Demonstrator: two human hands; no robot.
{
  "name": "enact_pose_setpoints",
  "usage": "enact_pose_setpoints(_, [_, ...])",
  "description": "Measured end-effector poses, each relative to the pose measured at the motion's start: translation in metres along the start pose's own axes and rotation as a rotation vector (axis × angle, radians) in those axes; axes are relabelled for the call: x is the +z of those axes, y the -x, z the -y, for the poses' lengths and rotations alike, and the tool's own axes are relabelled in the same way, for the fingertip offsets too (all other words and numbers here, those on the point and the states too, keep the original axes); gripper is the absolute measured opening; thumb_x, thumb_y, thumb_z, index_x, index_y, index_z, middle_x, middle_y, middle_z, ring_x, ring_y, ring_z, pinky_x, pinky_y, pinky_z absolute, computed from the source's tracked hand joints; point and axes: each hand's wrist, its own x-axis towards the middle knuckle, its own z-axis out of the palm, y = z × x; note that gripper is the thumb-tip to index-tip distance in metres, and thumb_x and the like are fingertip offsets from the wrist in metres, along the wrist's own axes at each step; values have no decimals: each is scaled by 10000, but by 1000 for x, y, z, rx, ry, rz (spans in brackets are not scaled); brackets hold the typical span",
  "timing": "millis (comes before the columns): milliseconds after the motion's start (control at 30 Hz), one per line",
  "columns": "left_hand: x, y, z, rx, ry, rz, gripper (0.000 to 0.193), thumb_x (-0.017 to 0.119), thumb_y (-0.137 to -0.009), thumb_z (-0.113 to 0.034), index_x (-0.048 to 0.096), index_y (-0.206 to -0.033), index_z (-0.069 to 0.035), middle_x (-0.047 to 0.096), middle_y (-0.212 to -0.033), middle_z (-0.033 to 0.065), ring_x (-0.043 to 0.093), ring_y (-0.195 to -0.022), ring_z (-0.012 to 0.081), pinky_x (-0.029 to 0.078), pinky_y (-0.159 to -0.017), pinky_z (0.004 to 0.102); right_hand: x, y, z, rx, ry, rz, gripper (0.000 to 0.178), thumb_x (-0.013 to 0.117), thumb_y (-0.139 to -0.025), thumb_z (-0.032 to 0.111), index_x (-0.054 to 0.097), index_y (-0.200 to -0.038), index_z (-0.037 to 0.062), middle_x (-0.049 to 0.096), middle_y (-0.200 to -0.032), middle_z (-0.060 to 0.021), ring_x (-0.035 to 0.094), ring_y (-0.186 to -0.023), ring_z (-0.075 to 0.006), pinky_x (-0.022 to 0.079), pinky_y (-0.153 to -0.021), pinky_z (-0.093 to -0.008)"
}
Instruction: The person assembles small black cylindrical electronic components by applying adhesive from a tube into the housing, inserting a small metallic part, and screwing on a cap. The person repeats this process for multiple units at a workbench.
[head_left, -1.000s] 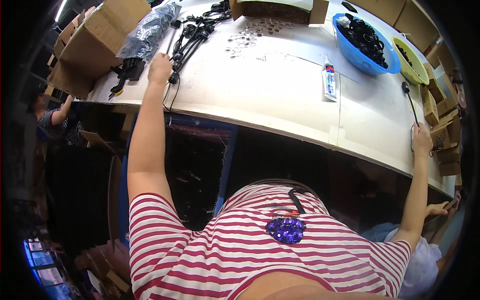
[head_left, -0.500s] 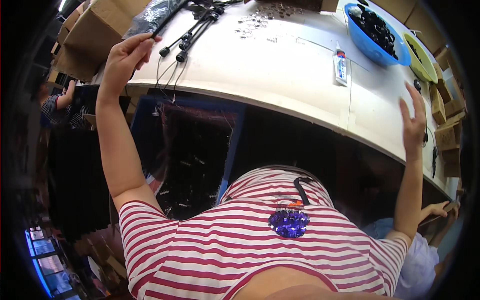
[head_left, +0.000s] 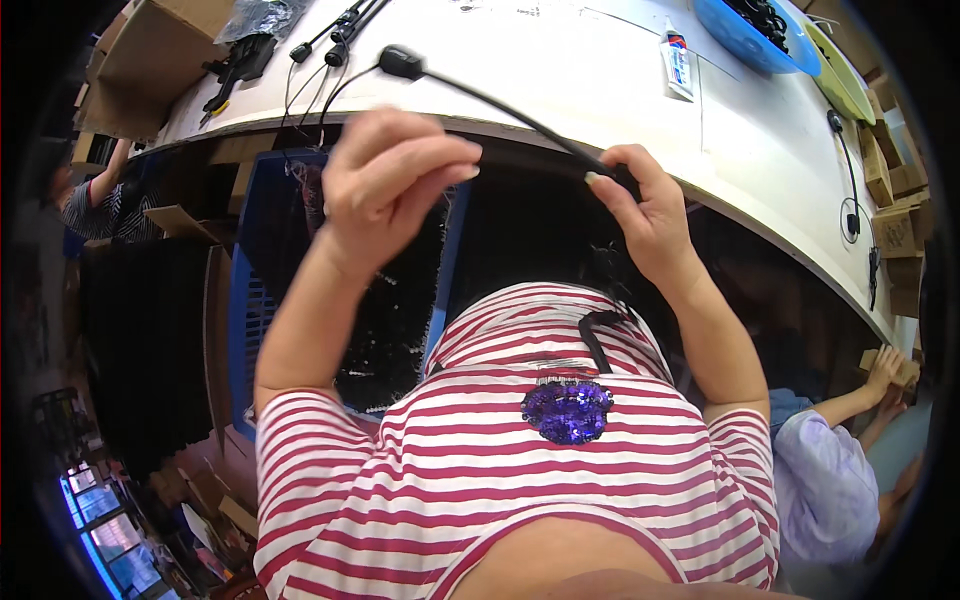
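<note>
R hand (head_left: 650,215) pinches a thin black cable (head_left: 500,102) w/ a small black plug block at its far end, fingers (head_left: 605,182) closed on the cable just below the curved front edge of the long white bench (head_left: 600,90). L hand (head_left: 395,185) hangs beside it, also just below that edge, fingers curled in w/ thumb and forefinger tips nearly meeting; can't tell if any cable sits between them. Cable runs up from R hand over the bench edge, plug end lying on the bench top.

Far L on the bench: a bunch of similar black cables w/ plugs (head_left: 335,35), a brown cardboard box (head_left: 150,60) beyond. Far R on the bench: blue plastic bowl (head_left: 745,35) w/ dark parts. A white tube w/ red cap (head_left: 678,65) lies nearer the bowl.

Step, as I read it: one cable drawn off the bench, being taken btwn both hands. Next move calls for L hand to close on the free run near R hand, w/o dragging the plug off the edge.
</note>
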Motion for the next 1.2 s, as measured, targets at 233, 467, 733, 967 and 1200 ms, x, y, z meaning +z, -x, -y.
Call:
enact_pose_setpoints(233, [78, 26, 0, -839, 1393, -645, 586, 394, -860, -551, 396, -1196, -71, 554, -1007, 104, 575, -882, 199, 448, -816, 318, 16, 40, -45, 446, -751, 147, 97, 559, -871, 172, 515, -916, 98, 475, -706, 64, 325, -546, 12, 251, -462, -149])
enact_pose_setpoints(467, [81, 12, 2, -630, 1503, -788, 443, 488, -861, -424, 416, -1175, -121, 490, -840, 26, 409, -623, 100, 360, -610, 243, 32, 62, -67, 97, -95, 17, 226, 623, -794, 111, 521, -983, 40, 548, -780, -73, 524, -648, -177, 429, -600, -266])
enact_pose_setpoints(733, [42, 10, 8, -514, 1345, -692, 465, 503, -860, -420, 389, -1191, -113, 517, -843, 52, 424, -609, 104, 362, -594, 242, 41, 78, -113, 39, 137, 144, 102, 585, -821, 108, 608, -831, 9, 579, -792, -126, 569, -747, -286, 445, -650, -331])
enact_pose_setpoints(967, [68, 17, -5, -587, 1369, -452, 517, 555, -860, -313, 358, -1253, -41, 515, -864, 50, 438, -663, 106, 385, -633, 222, 14, 59, -84, -38, 238, 148, 286, 612, -796, 157, 590, -1061, 54, 588, -1013, -138, 541, -956, -298, 433, -828, -353])
enact_pose_setpoints(1200, [132, 34, -47, -756, 1274, -85, 413, 571, -857, -106, 406, -1226, -21, 503, -979, 30, 470, -819, 72, 409, -730, 200, -12, -4, 17, -411, 320, -116, 246, 662, -732, 184, 643, -960, 94, 593, -1001, -52, 527, -959, -235, 407, -824, -345])
